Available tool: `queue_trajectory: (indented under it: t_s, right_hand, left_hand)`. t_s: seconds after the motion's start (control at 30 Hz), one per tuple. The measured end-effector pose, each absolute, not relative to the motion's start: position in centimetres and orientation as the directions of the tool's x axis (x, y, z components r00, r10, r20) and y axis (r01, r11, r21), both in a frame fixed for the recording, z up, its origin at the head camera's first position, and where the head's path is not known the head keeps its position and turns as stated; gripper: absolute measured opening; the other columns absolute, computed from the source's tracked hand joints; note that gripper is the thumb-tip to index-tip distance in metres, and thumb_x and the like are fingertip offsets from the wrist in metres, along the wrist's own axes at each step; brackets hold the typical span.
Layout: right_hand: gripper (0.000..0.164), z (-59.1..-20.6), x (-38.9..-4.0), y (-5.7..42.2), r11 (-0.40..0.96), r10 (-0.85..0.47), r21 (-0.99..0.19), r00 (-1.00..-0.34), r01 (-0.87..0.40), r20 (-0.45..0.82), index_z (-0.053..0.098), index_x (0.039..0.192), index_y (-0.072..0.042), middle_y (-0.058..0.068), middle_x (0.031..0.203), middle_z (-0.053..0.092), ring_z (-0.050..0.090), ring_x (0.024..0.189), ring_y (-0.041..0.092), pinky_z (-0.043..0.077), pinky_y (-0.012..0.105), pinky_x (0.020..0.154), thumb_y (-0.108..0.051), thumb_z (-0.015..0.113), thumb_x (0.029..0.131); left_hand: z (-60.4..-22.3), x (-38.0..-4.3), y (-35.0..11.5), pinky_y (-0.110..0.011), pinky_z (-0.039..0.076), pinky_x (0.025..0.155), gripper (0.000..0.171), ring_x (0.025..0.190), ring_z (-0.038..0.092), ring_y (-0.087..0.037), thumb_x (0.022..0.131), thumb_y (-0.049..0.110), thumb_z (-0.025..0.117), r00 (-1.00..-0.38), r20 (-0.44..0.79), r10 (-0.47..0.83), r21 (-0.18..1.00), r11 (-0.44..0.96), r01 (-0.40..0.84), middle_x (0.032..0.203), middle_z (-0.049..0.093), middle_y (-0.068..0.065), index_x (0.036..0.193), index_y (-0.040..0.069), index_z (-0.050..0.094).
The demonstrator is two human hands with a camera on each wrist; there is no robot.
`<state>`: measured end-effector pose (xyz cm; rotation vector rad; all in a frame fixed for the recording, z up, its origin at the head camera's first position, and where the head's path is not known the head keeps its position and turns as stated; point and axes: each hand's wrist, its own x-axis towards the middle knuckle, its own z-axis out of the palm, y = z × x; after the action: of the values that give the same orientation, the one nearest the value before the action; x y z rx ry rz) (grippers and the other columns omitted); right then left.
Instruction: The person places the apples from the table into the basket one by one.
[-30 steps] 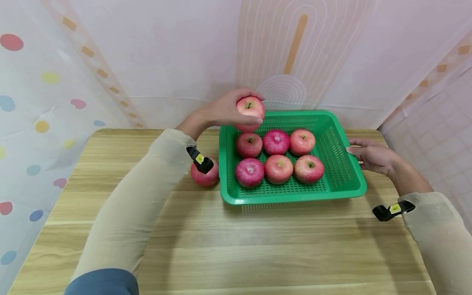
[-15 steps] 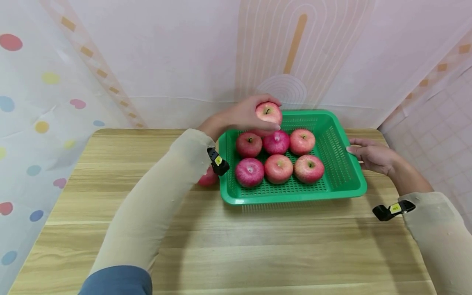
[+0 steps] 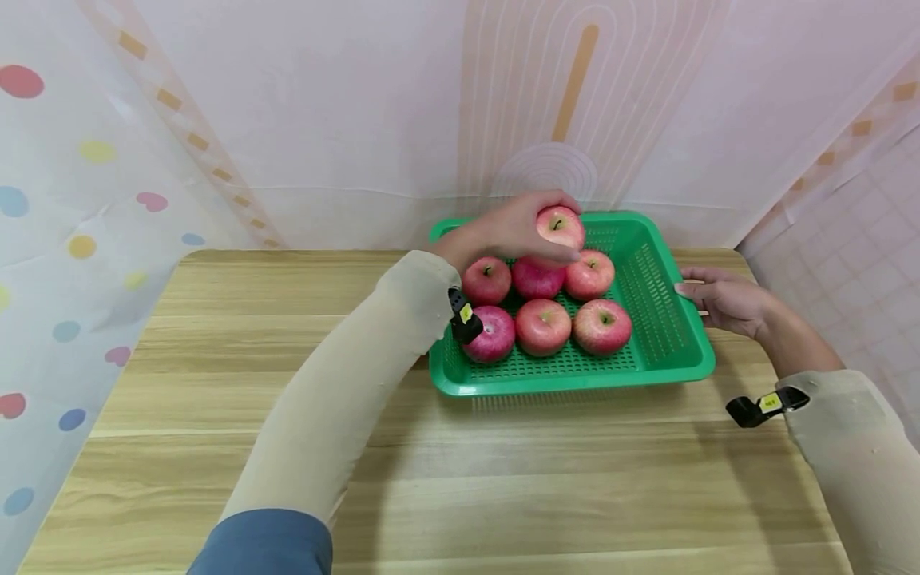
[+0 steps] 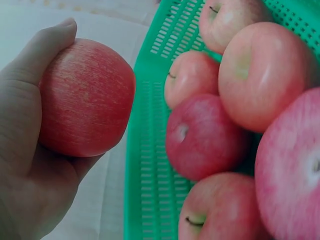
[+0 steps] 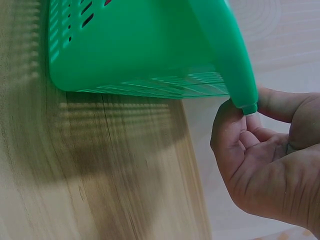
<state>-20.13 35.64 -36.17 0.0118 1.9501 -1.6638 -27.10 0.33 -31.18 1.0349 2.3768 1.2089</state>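
My left hand (image 3: 512, 228) grips a red apple (image 3: 561, 229) over the back of the green basket (image 3: 575, 384). In the left wrist view, thumb and fingers wrap round this apple (image 4: 87, 97), beside the basket's wall. Several red and pink apples lie in two rows on the basket's slotted floor; a front one (image 3: 602, 327) has its stem up. The held apple and hand partly cover the back row. At the basket's right end my right hand (image 3: 729, 303) pinches the rim; the right wrist view shows thumb and bent fingers at the rim's edge (image 5: 240, 75).
The basket stands on a wood-grain table (image 3: 575, 479), near its back edge. Behind it hangs a pale patterned cloth (image 3: 345, 104), and a dotted one borders the left side. My left sleeve (image 3: 338, 399) crosses the table's middle.
My left hand has carried the apple rightward over the basket, from its back left corner toward the middle. The forearm now hides the apple lying left of the basket. My right hand stays put.
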Motion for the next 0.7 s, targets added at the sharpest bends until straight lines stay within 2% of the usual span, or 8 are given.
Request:
queue_trajectory:
  t_s: [0.37,0.7]
  right_hand:
    - [0.020,-36.1,-20.2,35.7,0.217,-0.353,-0.907,-0.837,0.361,-0.418,0.060,0.114,-0.015,0.001,0.095,0.073,0.072,0.085,0.012,0.059,0.032,0.073,-0.006,0.043,0.109]
    - [0.021,-36.2,-20.1,35.6,0.211,-0.362,-0.910,-0.836,0.357,-0.412,0.061,0.113,-0.015,0.001,0.095,0.074,0.072,0.085,0.013,0.059,0.032,0.072,-0.006,0.042,0.109]
  left_hand:
    - [-32.9,-26.8,3.6,-0.021,0.044,0.095,0.062,0.109,0.058,-0.011,0.080,0.031,0.087,-0.654,0.093,0.751,0.796,0.339,0.502,0.119,0.064,-0.001,0.131,0.010,0.059]
    - [-34.3,-26.2,4.9,-0.020,0.044,0.093,0.058,0.104,0.059,-0.011,0.078,0.030,0.089,-0.671,0.044,0.740,0.796,0.380,0.471,0.113,0.064,-0.001,0.123,0.012,0.057]
